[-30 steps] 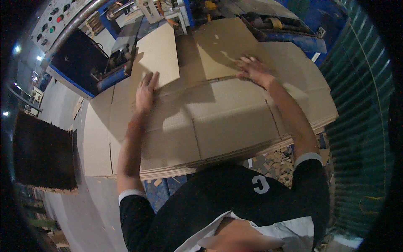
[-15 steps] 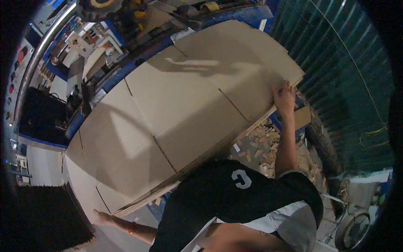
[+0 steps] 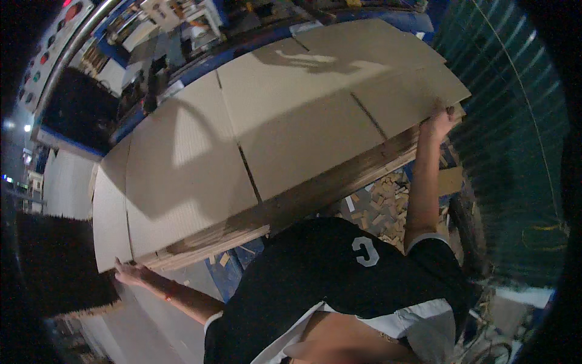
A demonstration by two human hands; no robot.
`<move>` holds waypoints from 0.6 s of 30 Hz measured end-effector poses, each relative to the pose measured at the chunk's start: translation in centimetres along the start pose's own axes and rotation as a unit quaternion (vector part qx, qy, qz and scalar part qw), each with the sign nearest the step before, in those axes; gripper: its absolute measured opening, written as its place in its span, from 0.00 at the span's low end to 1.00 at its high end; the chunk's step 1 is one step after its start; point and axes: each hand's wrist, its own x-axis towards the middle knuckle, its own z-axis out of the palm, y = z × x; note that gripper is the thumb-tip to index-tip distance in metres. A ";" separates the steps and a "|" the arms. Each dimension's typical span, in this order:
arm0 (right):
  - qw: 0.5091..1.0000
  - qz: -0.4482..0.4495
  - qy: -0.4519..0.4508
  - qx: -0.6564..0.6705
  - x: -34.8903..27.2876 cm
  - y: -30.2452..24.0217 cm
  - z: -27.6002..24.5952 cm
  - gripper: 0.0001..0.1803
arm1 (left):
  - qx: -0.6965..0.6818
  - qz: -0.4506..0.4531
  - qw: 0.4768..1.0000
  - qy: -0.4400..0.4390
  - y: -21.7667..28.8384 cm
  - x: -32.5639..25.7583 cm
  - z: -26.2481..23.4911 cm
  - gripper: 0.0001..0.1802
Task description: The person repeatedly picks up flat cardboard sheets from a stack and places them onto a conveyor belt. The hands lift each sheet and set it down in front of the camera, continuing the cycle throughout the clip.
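Observation:
A long slotted cardboard sheet (image 3: 188, 151) spans the view, its near edge raised off the cardboard stack (image 3: 221, 239) under it. At the sheet's near left corner, my left hand (image 3: 130, 274) is closed on the edge, its thumb on top and the other fingers partly hidden. My right hand (image 3: 441, 125) grips the same sheet near its right end, fingers curled at the edge. Dark slots cut into the board from both long sides, and fold lines run across it. Shadows fall over its top face.
Beyond the stack runs a blue machine frame (image 3: 242, 54), with a curved metal pipe (image 3: 57, 79) at the left. A green corrugated wall (image 3: 515, 139) stands close on the right. Cardboard scraps (image 3: 388, 200) litter the floor. A dark bristly block (image 3: 60, 267) is at the lower left.
The top sheet's near edge has risen off the stack, opening a gap below it. Both hands have moved up with it, and the view has shifted a little.

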 end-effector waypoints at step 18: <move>0.461 -0.347 -0.749 -0.325 -16.8 -8.4 0.9 0.17 | 0.225 0.254 0.785 -0.518 11.2 -22.5 8.3 0.25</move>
